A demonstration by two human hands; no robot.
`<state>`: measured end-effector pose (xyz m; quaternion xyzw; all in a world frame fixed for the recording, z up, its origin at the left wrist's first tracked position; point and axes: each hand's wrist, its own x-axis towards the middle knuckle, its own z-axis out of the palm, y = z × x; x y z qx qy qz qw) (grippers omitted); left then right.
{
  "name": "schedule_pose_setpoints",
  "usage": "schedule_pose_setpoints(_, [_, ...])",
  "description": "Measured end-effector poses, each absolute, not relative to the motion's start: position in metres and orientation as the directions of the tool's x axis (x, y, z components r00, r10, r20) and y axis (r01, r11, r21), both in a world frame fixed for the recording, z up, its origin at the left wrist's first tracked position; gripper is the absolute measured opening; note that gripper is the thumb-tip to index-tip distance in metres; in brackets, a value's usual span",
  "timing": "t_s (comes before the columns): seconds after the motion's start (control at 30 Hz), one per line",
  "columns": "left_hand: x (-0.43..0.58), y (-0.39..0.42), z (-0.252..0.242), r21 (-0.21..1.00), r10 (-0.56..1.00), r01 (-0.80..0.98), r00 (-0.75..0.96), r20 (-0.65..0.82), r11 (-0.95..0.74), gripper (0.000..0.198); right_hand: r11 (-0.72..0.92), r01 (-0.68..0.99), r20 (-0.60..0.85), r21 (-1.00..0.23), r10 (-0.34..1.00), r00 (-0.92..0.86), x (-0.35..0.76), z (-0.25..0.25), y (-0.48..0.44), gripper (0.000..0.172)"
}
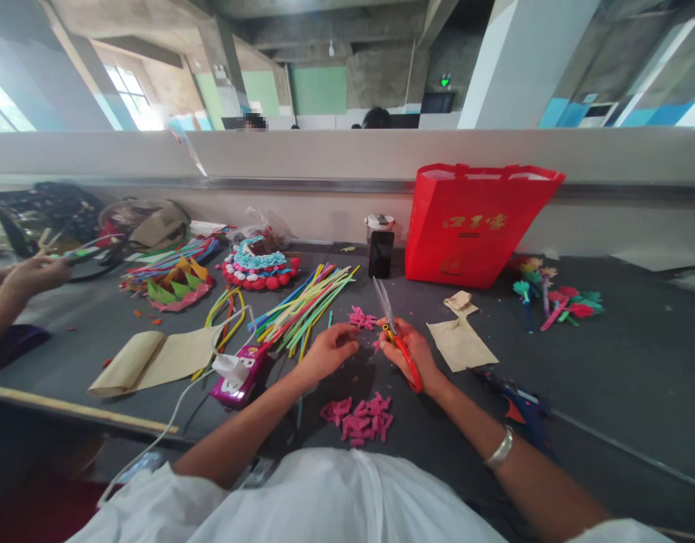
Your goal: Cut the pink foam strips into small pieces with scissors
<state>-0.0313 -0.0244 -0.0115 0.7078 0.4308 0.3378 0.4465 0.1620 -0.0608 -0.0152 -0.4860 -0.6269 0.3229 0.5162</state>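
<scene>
As we look across the dark table [635, 369], it carries everything in play, and the big item is a red bag [475, 226] with gold lettering, standing upright at the far side, right of centre. Over on the left, a partly unrolled strip of beige paper [180, 356] lies flat, and just beyond it to the right sits a bundle of multicoloured sticks [307, 309], fanned out loosely. Farther left, here's an ornament ringed with blue roses [262, 262] and red trim.

Centre stage, the hands! On the right side, the right hand [425, 356] has its grip wrapped round a pair of red-handled scissors [404, 351], blades pointing to the far side. Opposite, the left hand [331, 351] has bent fingers, its thumb near the fingertips; whether that grip pinches anything, I cannot tell. Near the right forearm, a blue glue gun [529, 416] lies partly hidden, while a purple power strip [229, 394] rests left of the left hand.

And the smallest players: pink pieces, one heap [363, 421] at the near edge, a smaller cluster [360, 317] just beyond the hands.
</scene>
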Motion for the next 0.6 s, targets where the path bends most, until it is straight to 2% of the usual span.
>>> schedule_pose_setpoints(0.17, [-0.007, -0.035, 0.000, 0.794, 0.799, 0.394, 0.574, 0.180, -0.463, 0.025, 0.319, 0.226, 0.317, -0.921, 0.947, -0.047, 0.162, -0.020, -0.060, 0.033])
schedule_pose_setpoints(0.23, [-0.002, -0.035, -0.002, 0.772, 0.801, 0.428, 0.574, 0.170, -0.470, 0.019, 0.311, 0.219, 0.309, -0.925, 0.950, -0.045, 0.163, -0.021, -0.060, 0.032])
schedule_pose_setpoints(0.37, [-0.003, -0.032, -0.004, 0.773, 0.799, 0.474, 0.597, 0.070, -0.422, 0.025, 0.306, 0.222, 0.304, -0.926, 0.952, -0.045, 0.163, -0.018, -0.060, 0.030])
schedule_pose_setpoints(0.47, [-0.008, -0.030, 0.000, 0.740, 0.740, 0.473, 0.671, 0.050, -0.479, 0.024, 0.317, 0.232, 0.316, -0.920, 0.948, -0.044, 0.160, -0.014, -0.062, 0.030])
schedule_pose_setpoints(0.53, [-0.010, -0.027, 0.005, 0.682, 0.706, 0.482, 0.704, 0.072, -0.550, 0.023, 0.318, 0.239, 0.320, -0.917, 0.947, -0.031, 0.159, -0.013, -0.063, 0.029])
schedule_pose_setpoints(0.6, [-0.011, -0.020, 0.008, 0.571, 0.722, 0.554, 0.685, 0.103, -0.607, 0.022, 0.309, 0.245, 0.318, -0.919, 0.948, -0.002, 0.159, -0.013, -0.063, 0.029])
